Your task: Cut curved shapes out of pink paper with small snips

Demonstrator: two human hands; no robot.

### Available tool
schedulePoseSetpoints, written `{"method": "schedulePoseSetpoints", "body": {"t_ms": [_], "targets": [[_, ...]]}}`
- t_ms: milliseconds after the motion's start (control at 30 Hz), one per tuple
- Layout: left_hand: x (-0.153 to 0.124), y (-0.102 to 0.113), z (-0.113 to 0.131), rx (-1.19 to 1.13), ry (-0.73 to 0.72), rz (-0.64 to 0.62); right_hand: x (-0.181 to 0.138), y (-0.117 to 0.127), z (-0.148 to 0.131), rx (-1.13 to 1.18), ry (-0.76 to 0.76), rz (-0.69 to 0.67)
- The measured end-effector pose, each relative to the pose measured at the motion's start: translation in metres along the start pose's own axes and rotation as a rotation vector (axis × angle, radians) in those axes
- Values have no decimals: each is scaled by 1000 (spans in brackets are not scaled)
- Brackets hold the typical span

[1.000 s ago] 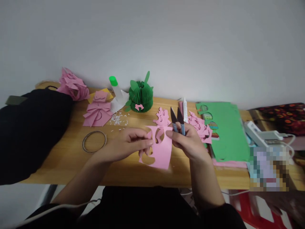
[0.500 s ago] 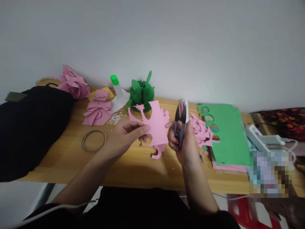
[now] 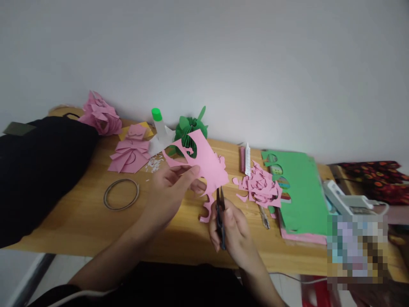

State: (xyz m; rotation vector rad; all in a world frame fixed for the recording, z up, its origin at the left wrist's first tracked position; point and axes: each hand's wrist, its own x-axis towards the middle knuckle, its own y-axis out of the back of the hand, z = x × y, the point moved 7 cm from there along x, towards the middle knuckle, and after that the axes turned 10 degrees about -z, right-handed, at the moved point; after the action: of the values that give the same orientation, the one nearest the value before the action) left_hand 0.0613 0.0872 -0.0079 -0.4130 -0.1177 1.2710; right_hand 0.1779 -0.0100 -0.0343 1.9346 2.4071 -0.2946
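My left hand (image 3: 174, 187) pinches a sheet of pink paper (image 3: 204, 155) between thumb and fingers. Curved cut-outs run along the sheet's left side, and it is held tilted above the table. Below and to its right, my right hand (image 3: 234, 230) is closed around dark thread snips (image 3: 221, 217). Their blade tips point up at the sheet's lower edge; whether they touch it I cannot tell. Under the sheet lies a curled pink scrap (image 3: 206, 211). A heap of pink paper scraps (image 3: 262, 185) lies to the right of the snips. Behind the sheet stands a green pleated paper ball (image 3: 187, 138) with leaves.
Green paper sheets (image 3: 303, 192) lie at the right, near a white power strip (image 3: 341, 198). A roll of tape (image 3: 105, 194), a folded pink paper piece (image 3: 131, 149) and a green-capped glue bottle (image 3: 159, 123) are at the left. A black bag (image 3: 44, 170) covers the left end.
My right hand has moved down and left, bringing the snips from beside the sheet to its lower edge. The pink sheet has tilted in my left hand.
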Motion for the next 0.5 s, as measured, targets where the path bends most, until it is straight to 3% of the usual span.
{"method": "schedulePoseSetpoints", "body": {"t_ms": [300,500], "targets": [[-3,-2,-1,116,25,-97,-2,11,-1,88,-47,18],[-3,-3,-2,103,58,-92,-3,13,-4,82,-62,54]]}}
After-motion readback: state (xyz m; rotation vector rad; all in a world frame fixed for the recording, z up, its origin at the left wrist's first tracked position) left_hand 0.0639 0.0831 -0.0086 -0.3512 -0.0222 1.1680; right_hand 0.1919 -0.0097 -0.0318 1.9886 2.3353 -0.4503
